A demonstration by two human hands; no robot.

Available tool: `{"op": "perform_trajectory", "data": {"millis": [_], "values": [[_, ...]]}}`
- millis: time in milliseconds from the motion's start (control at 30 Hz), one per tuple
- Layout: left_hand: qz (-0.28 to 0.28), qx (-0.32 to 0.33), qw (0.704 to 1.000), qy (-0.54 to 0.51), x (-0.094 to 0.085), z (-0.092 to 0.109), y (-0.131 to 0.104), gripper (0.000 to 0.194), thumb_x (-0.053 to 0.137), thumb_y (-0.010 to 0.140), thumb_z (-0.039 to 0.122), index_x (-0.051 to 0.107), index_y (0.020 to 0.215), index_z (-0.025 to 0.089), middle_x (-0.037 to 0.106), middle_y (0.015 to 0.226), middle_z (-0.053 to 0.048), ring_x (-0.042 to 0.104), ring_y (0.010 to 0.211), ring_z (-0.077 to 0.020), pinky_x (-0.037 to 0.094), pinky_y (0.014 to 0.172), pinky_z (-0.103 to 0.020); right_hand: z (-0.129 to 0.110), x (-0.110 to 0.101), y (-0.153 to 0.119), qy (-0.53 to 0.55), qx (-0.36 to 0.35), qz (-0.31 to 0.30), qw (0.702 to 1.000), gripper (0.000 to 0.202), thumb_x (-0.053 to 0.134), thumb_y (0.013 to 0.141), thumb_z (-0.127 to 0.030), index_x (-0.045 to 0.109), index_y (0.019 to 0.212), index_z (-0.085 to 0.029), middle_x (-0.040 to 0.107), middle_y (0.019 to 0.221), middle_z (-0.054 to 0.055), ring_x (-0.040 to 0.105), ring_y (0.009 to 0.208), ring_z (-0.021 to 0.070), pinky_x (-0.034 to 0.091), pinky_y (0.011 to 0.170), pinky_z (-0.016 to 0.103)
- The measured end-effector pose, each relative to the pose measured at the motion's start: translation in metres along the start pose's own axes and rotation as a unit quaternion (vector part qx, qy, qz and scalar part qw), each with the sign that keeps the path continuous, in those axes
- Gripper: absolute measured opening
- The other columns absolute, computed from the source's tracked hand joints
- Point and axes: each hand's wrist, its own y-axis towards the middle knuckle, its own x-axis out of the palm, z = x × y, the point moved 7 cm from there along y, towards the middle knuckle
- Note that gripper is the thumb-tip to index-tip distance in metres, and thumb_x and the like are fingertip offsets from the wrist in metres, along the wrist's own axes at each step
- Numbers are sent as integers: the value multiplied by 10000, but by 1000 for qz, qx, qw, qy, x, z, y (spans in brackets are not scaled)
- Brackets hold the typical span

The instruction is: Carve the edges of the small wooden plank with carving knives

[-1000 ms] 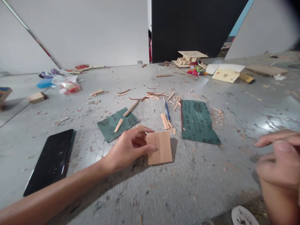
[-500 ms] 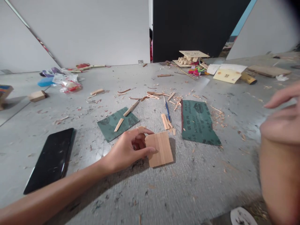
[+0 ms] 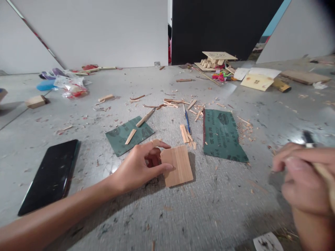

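Observation:
My left hand (image 3: pixel 146 164) grips the left edge of a thin square wooden piece (image 3: pixel 178 166), thumb on top and fingers curled at its side. At the right, my right hand (image 3: pixel 300 174) is closed around a light-handled tool (image 3: pixel 324 171) with a dark, blurred tip. Two green sandpaper sheets lie beyond the wooden square, one to the left (image 3: pixel 120 139) and one to the right (image 3: pixel 222 134). On the left sheet rest a wood strip (image 3: pixel 130 136) and part of a small wooden-handled tool (image 3: pixel 145 118).
A black phone (image 3: pixel 49 176) lies at the left. Wood slivers (image 3: pixel 184 134) and a blue pen-like tool (image 3: pixel 187 121) lie between the sheets. Farther back are a wooden model (image 3: pixel 216 61), a cream card (image 3: pixel 256 81), plastic bags (image 3: pixel 69 85) and a wood block (image 3: pixel 36 101).
My right hand has come down and slightly left, and now shows closed on a light-handled tool. My left hand still holds the wooden square. The view has shifted slightly.

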Motion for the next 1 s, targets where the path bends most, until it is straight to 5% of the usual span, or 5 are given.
{"op": "perform_trajectory", "data": {"millis": [67,200,333,733,1000], "values": [[2,-1,1000,2,0,-1,0,468,773,794,421,605,1166,192,584,634,66,542,576,-106,436,543,-232,-30,15,3,20,-30,6,999,104,604,895,-196,617,812,-257,634,686,2,562,579,146,410,547,312],[3,-6,1000,-6,0,-2,0,477,786,783,420,611,1162,189,644,680,41,562,581,-111,465,564,-243,-60,85,0,122,39,-247,960,111,577,946,-292,482,927,-238,646,841,-3,598,702,148,471,634,288],[-6,-22,999,-47,3,-3,0,487,781,779,424,580,1152,183,730,803,-21,652,614,-147,532,576,-268,-76,116,2,151,64,-345,924,224,582,922,-295,369,888,-236,549,794,-30,496,641,135,400,603,287],[-53,21,986,158,11,13,-14,166,654,871,381,677,871,217,650,670,16,565,568,-131,385,538,-249,-67,159,51,264,14,-443,857,78,522,953,-202,450,923,-210,569,874,-2,498,739,134,374,666,280],[38,114,881,457,4,20,-14,643,634,813,711,470,1166,200,605,1163,-96,653,753,-248,357,548,-313,-72,163,60,179,-87,-364,910,104,571,903,-108,517,901,-196,576,916,31,536,818,157,412,737,294]]}}
